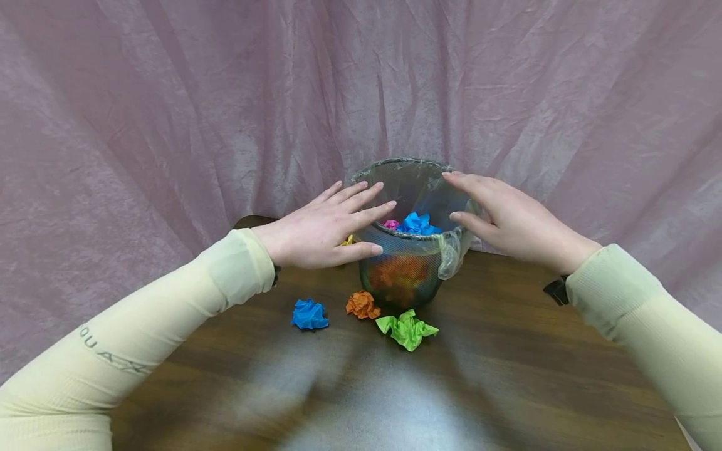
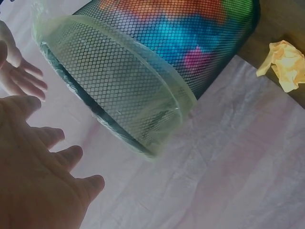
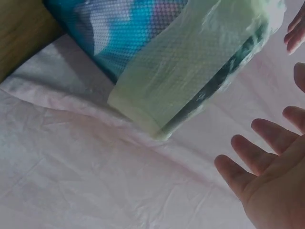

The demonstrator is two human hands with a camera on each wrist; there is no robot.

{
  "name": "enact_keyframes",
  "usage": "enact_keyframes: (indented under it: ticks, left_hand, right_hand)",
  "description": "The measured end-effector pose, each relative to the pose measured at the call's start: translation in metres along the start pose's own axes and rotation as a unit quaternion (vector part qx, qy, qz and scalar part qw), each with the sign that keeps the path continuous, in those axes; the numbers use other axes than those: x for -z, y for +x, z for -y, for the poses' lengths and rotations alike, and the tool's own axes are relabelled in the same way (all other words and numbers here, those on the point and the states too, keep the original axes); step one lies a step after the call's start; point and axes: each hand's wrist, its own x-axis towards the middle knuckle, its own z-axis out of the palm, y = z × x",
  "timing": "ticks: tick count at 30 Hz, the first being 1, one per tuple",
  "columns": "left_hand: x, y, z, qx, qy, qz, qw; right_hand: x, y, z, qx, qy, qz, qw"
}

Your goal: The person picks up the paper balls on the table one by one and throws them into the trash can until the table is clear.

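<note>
A dark mesh wastebasket (image 1: pixel 402 250) stands upright on the table, lined with a clear plastic bag (image 1: pixel 449 255) folded over its rim. Crumpled paper balls fill its lower part, a blue one (image 1: pixel 418 223) and a pink one (image 1: pixel 391 224) showing on top. To the left of the rim is my left hand (image 1: pixel 329 228), fingers spread and holding nothing. My right hand (image 1: pixel 496 210) is at the rim's right side, its fingers extended and free of any object. Both wrist views show gaps between the fingers (image 2: pixel 66 155) (image 3: pixel 257 152) and the bag-covered rim.
In front of the basket lie a blue paper ball (image 1: pixel 309 314), an orange one (image 1: pixel 363 305) and a green one (image 1: pixel 407 329). A yellow paper ball (image 2: pixel 286 64) sits on the table beside the basket. Behind everything hangs a pink curtain (image 1: pixel 316 94).
</note>
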Motion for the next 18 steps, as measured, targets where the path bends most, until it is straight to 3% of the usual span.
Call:
enact_keyframes:
  ticks: [10, 18]
  left_hand:
    - [0.0, -0.011, 0.016, 0.038, 0.003, 0.005, 0.9993]
    - [-0.008, -0.022, 0.034, 0.069, 0.0, -0.004, 0.9976]
  right_hand:
    - [-0.016, -0.009, 0.029, 0.095, -0.022, -0.025, 0.995]
    - [-0.032, -0.021, 0.058, 0.175, -0.027, -0.03, 0.984]
